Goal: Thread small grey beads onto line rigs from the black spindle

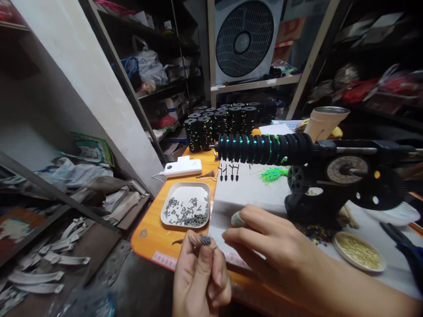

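In front of the table edge, my left hand is closed, its thumb and fingers pinching a small cluster of grey pieces. A thin brown stick-like piece pokes out to the left of that hand. My right hand hovers over the white sheet with its fingers bent and apart, and I see nothing between them. One of its fingertips wears a greenish-grey cover. Just beyond my left hand is a white tray of small dark grey tube-like pieces.
A black machine carries a row of black discs. Behind stand several dark spools. Small T-shaped black parts, green strands, a white power bank, a dish of gold bits and dark-blue-handled pliers lie around.
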